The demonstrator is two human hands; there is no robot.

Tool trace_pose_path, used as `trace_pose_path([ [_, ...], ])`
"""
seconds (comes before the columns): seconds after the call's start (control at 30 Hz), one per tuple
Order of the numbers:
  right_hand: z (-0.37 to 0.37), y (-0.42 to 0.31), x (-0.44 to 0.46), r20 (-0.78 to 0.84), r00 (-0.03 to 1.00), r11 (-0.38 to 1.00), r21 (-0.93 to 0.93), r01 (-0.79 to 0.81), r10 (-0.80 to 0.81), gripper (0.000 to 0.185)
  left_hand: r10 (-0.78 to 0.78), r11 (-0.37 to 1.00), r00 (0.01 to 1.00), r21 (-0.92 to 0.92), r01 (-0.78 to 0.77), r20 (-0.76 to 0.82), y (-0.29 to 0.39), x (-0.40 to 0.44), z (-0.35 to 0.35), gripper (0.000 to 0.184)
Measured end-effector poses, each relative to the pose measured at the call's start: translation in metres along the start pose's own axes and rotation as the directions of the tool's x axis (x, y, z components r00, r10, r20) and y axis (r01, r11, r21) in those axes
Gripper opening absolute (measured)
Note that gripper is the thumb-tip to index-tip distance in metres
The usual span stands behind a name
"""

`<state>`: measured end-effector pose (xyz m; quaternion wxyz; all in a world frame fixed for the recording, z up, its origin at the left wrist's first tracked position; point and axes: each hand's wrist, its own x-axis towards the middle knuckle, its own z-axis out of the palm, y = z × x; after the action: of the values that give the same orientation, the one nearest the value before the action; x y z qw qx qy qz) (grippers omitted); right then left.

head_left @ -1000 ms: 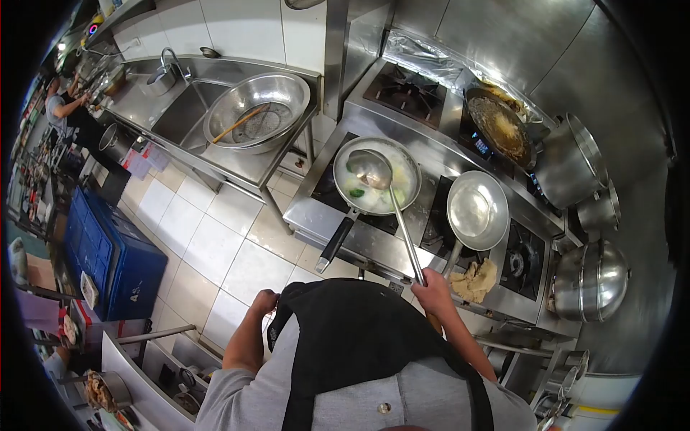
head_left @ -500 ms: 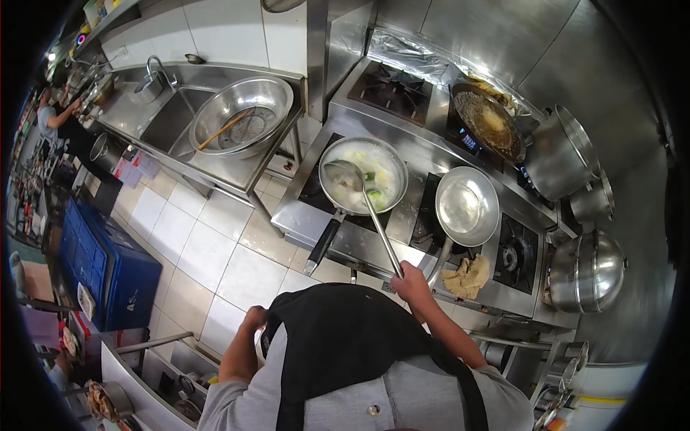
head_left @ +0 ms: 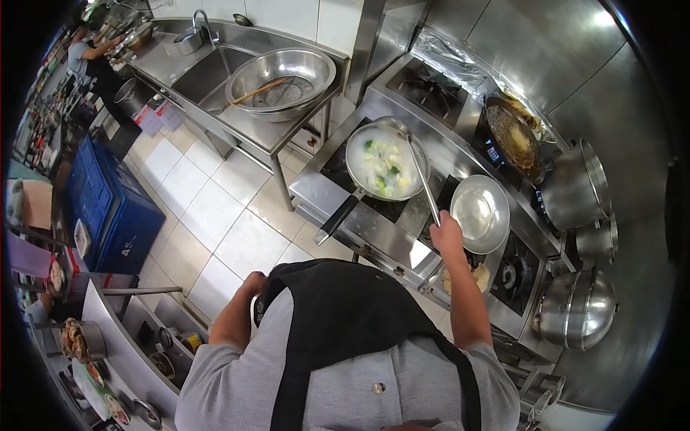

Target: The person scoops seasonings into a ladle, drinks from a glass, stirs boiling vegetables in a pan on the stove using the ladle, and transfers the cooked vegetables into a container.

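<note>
My right hand is closed round the long handle of a metal ladle. The ladle's bowl rests at the far rim of a frying pan on the stove. In the pan, pale bubbling liquid holds green and yellowish vegetable pieces. The pan's black handle points toward me, with neither hand on it. Beside my right hand lies a second, bare metal pan. My left hand is curled low by the black apron; what it holds, if anything, is hidden.
A dark wok of bubbling oil sits at the back of the stove, near tall steel pots. A crumpled cloth is partly behind my right arm. Left are a sink table with a large bowl, a blue cooler and another person.
The ladle's bowl has moved from the pan's left part to its far rim, and my right hand has risen. The view has shifted, so the scene sits differently. My left hand stays by the apron.
</note>
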<state>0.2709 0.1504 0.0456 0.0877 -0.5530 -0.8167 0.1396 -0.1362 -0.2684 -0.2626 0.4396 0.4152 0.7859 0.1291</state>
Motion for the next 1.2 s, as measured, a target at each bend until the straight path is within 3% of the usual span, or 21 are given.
trace_pose_path([
  [0.03,-0.003,-0.005,0.002,0.043,0.999,0.999,-0.03,-0.012,0.014,0.021,0.004,1.0,1.0,-0.001,-0.004,-0.004,0.021,-0.01,-0.01,0.038],
  [0.1,0.002,-0.006,0.003,0.042,0.999,0.998,-0.052,0.016,-0.014,0.022,-0.195,0.963,0.981,-0.191,0.19,-0.005,0.055,-0.028,-0.023,0.034],
  [0.2,0.009,-0.012,-0.007,0.113,0.993,0.997,-0.072,-0.009,0.017,0.021,-0.246,0.955,0.969,-0.17,0.245,0.011,0.065,-0.028,-0.026,0.032],
  [0.37,0.011,-0.001,-0.05,0.099,0.992,0.997,0.007,0.078,-0.078,0.019,-0.212,0.935,0.977,-0.296,0.198,-0.018,0.031,-0.015,0.003,0.033],
  [0.5,-0.014,-0.015,-0.09,0.131,0.991,0.986,0.155,-0.06,0.04,0.02,-0.253,0.904,0.967,-0.353,0.242,0.016,0.014,-0.006,0.016,0.036],
  [0.57,-0.015,-0.015,-0.1,0.112,0.987,0.974,0.183,-0.135,0.116,0.02,-0.212,0.934,0.977,-0.288,0.21,0.025,0.012,-0.005,0.011,0.039],
  [0.63,-0.014,-0.019,-0.105,0.094,0.986,0.96,0.231,-0.156,0.138,0.019,-0.164,0.983,0.983,-0.07,0.169,0.078,0.032,-0.01,-0.005,0.038],
  [0.7,-0.008,-0.024,-0.101,0.078,0.989,0.947,0.285,-0.146,0.129,0.019,-0.242,0.966,0.964,-0.061,0.25,0.108,0.058,-0.013,-0.024,0.037],
  [0.73,-0.003,-0.022,-0.103,0.072,0.991,0.94,0.316,-0.132,0.116,0.02,-0.153,0.988,0.979,-0.001,0.155,0.137,0.061,-0.007,-0.031,0.035],
  [0.77,0.003,-0.019,-0.103,0.063,0.993,0.931,0.346,-0.111,0.095,0.02,-0.162,0.986,0.979,-0.007,0.164,0.121,0.065,-0.002,-0.036,0.035],
  [0.83,0.015,-0.008,-0.107,0.05,0.994,0.924,0.365,-0.11,0.099,0.022,-0.04,0.999,0.992,0.002,0.04,0.122,0.072,0.005,-0.043,0.036],
  [0.9,0.017,-0.01,-0.106,0.071,0.991,0.898,0.42,-0.133,0.114,0.022,-0.165,0.981,0.985,-0.101,0.168,0.041,0.094,0.0,-0.052,0.039],
  [0.93,0.022,0.002,-0.105,0.039,0.994,0.895,0.432,-0.107,0.1,0.017,-0.118,0.989,0.992,-0.083,0.121,0.041,0.088,0.006,-0.046,0.04],
  [0.97,0.001,-0.016,-0.106,0.059,0.992,0.809,0.575,-0.123,0.109,0.016,-0.067,0.996,0.996,-0.056,0.07,0.05,0.079,0.016,-0.039,0.04],
  [1.0,-0.01,-0.021,-0.102,0.015,0.997,0.861,0.504,-0.072,0.074,0.012,-0.134,0.985,0.99,-0.107,0.138,0.041,0.089,0.009,-0.042,0.04],
  [1.03,-0.017,-0.019,-0.097,0.134,0.98,0.763,0.614,-0.2,0.15,0.007,-0.194,0.968,0.98,-0.155,0.198,0.04,0.098,0.004,-0.044,0.04],
  [1.17,-0.05,-0.037,-0.085,0.043,0.995,0.658,0.748,-0.089,0.086,0.026,-0.228,0.97,0.967,-0.053,0.235,0.114,0.105,-0.011,-0.047,0.041],
  [1.2,-0.052,-0.041,-0.094,0.083,0.994,0.675,0.73,-0.112,0.075,0.034,-0.25,0.964,0.961,-0.062,0.259,0.121,0.099,-0.012,-0.046,0.042],
])
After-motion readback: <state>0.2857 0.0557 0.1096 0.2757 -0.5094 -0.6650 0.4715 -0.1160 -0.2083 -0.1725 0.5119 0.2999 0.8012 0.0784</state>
